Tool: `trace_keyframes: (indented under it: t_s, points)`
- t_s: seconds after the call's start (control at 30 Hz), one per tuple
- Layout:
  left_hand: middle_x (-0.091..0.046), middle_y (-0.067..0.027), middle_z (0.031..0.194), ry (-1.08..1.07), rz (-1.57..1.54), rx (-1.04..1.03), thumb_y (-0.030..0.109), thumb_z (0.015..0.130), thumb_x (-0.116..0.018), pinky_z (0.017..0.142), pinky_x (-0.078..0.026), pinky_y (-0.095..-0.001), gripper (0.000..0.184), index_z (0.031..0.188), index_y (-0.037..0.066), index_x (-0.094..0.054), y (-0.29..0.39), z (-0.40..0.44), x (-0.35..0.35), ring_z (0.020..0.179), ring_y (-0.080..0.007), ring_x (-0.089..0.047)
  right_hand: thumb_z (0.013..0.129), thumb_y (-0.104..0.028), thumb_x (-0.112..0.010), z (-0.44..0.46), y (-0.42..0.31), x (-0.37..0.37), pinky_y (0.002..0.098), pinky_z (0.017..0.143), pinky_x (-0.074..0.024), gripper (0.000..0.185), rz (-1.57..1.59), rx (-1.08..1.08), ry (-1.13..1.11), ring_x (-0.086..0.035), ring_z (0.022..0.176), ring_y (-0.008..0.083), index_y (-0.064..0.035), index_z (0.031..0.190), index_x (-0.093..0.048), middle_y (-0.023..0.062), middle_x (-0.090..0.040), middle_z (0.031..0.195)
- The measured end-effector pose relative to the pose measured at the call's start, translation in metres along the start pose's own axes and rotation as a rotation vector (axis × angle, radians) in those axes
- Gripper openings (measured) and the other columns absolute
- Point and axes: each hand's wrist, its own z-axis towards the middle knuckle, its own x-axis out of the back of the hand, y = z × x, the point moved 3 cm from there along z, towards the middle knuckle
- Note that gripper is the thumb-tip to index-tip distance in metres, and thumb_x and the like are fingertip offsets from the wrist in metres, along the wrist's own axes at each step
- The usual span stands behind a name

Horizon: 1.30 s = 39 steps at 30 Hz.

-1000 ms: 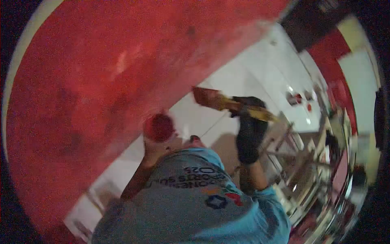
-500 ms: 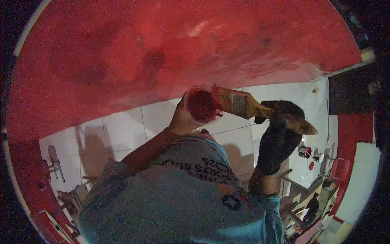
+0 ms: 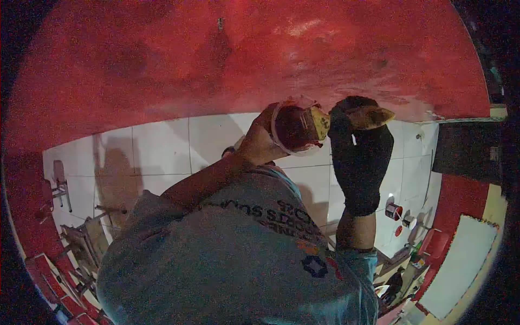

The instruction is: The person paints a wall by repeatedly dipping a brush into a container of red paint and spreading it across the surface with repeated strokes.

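My left hand (image 3: 259,138), bare, is wrapped round a clear plastic cup (image 3: 279,142) with dark red paint inside. In my right hand (image 3: 360,146), which wears a black glove, is a wide paintbrush (image 3: 372,116) with a worn wooden handle. The brush's head is down in the cup, its bristles hidden by the paint and the cup's wall. Both hands are close together in front of a red painted wall (image 3: 162,65), whose colour is patchy and paler near the floor.
White floor tiles (image 3: 162,157) lie below. Paint tins (image 3: 394,211) stand on the floor at the right, beside a red lid (image 3: 399,232). Chairs (image 3: 62,187) stand at the left, a dark panel (image 3: 466,149) and a white board (image 3: 460,265) at the right.
My right hand has moved up and left, turning the brush so that its bristles have gone into the cup. My left hand has shifted slightly right with the cup.
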Motion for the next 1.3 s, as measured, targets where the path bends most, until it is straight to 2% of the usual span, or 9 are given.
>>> trace_keyframes:
  t_s: [0.2,0.3,0.37,0.77,0.87,0.93,1.07,1.23,1.3]
  points:
    - [-0.048,-0.0086,0.116,-0.027,0.248,-0.062,0.016,0.049,-0.085,0.093,-0.039,-0.0336,0.088,0.120,0.005,-0.035,0.003,0.002,0.003,0.107,-0.0180,-0.048,0.075,-0.008,-0.061,0.001,-0.003,-0.002,0.0251,0.051,-0.0449,0.011,-0.098,-0.009,-0.001,-0.060,0.062,0.0147,-0.0053,0.086,-0.058,0.0069,-0.061,0.074]
    - [-0.049,-0.0078,0.115,-0.045,-0.094,0.103,0.019,0.046,-0.086,0.094,-0.038,-0.0328,0.090,0.119,0.005,-0.036,-0.015,0.003,0.003,0.107,-0.0175,-0.048,0.080,-0.003,-0.054,-0.003,-0.001,-0.001,0.0263,0.069,-0.0462,0.017,-0.175,-0.121,-0.066,-0.057,0.077,0.0114,0.0013,0.096,-0.055,0.0074,-0.061,0.085]
    - [-0.049,-0.0074,0.115,-0.028,0.312,-0.106,0.017,0.048,-0.085,0.093,-0.038,-0.0328,0.087,0.119,0.005,-0.036,0.017,0.004,0.006,0.106,-0.0176,-0.049,0.075,-0.010,-0.062,0.004,0.001,-0.008,0.0254,0.051,-0.0448,0.010,-0.172,0.047,0.039,-0.060,0.063,0.0147,-0.0060,0.083,-0.059,0.0068,-0.061,0.073]
    - [-0.049,-0.0091,0.114,-0.049,0.274,-0.120,0.013,0.052,-0.083,0.093,-0.040,-0.0337,0.086,0.120,0.004,-0.033,0.000,0.009,0.013,0.106,-0.0192,-0.049,0.082,-0.012,-0.057,-0.006,0.025,0.025,0.0261,0.047,-0.0428,0.020,0.416,-0.151,0.328,-0.053,0.055,0.0152,0.0016,0.096,-0.052,0.0087,-0.057,0.080]
    - [-0.048,-0.0095,0.116,-0.021,0.237,-0.142,0.008,0.054,-0.081,0.093,-0.040,-0.0339,0.082,0.121,0.004,-0.033,-0.002,0.010,0.013,0.107,-0.0194,-0.048,0.082,-0.012,-0.056,-0.014,0.045,0.031,0.0282,0.048,-0.0435,0.021,-0.075,-0.035,0.225,-0.053,0.053,0.0161,0.0027,0.096,-0.052,0.0103,-0.056,0.086]
    - [-0.047,-0.0097,0.117,-0.063,0.257,-0.117,0.006,0.054,-0.080,0.093,-0.039,-0.0341,0.082,0.121,0.004,-0.033,-0.001,0.012,0.016,0.108,-0.0194,-0.047,0.083,-0.013,-0.055,-0.015,0.040,0.025,0.0297,0.048,-0.0440,0.022,0.412,-0.293,0.381,-0.052,0.054,0.0158,0.0030,0.097,-0.051,0.0098,-0.055,0.083]
    - [-0.046,-0.0098,0.119,-0.094,0.299,-0.073,0.002,0.054,-0.079,0.094,-0.039,-0.0348,0.082,0.121,0.004,-0.032,0.005,0.014,0.016,0.111,-0.0196,-0.045,0.083,-0.012,-0.054,-0.023,0.049,0.023,0.0296,0.050,-0.0444,0.021,0.491,-0.323,0.399,-0.052,0.059,0.0157,0.0027,0.098,-0.050,0.0094,-0.053,0.080]
    - [-0.044,-0.0100,0.121,-0.092,0.239,-0.115,0.001,0.054,-0.078,0.095,-0.039,-0.0352,0.081,0.121,0.005,-0.032,0.017,0.014,0.020,0.112,-0.0211,-0.044,0.078,-0.008,-0.053,-0.028,0.050,0.009,0.0283,0.054,-0.0442,0.022,0.354,-0.266,0.303,-0.052,0.066,0.0176,0.0025,0.097,-0.051,0.0100,-0.053,0.079]
    - [-0.043,-0.0101,0.121,-0.141,0.212,-0.167,0.000,0.054,-0.078,0.095,-0.038,-0.0356,0.081,0.121,0.006,-0.032,0.016,0.014,0.025,0.113,-0.0217,-0.044,0.069,-0.009,-0.056,-0.029,0.043,0.011,0.0288,0.056,-0.0442,0.029,-0.014,-0.395,0.231,-0.054,0.067,0.0193,0.0034,0.094,-0.053,0.0126,-0.055,0.081]
